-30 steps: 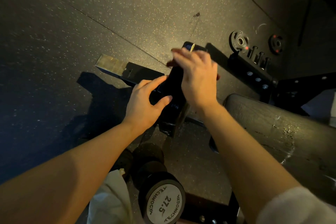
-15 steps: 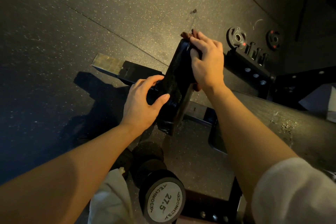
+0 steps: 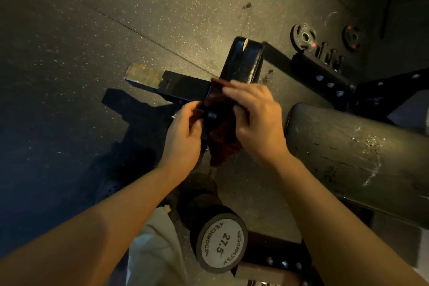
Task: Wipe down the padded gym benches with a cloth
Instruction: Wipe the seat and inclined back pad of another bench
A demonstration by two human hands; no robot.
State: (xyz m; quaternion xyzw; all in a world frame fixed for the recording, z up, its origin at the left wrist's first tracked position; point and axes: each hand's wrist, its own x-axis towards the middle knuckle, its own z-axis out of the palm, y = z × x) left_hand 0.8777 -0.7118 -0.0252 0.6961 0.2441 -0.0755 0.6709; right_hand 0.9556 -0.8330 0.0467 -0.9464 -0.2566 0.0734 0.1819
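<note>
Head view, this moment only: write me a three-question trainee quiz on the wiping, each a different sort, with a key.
1. True or false: the dark red cloth lies on the small black pad under the right hand.
2. The number printed on the dumbbell end is: A 12.5, B 27.5, C 40.
3. Fill in: the large cracked grey bench pad sits on the person's ____ side.

Key: 1 true. 2 B. 3 right. The left hand touches the pad's near left edge; whether its grip has closed there cannot be told.
</note>
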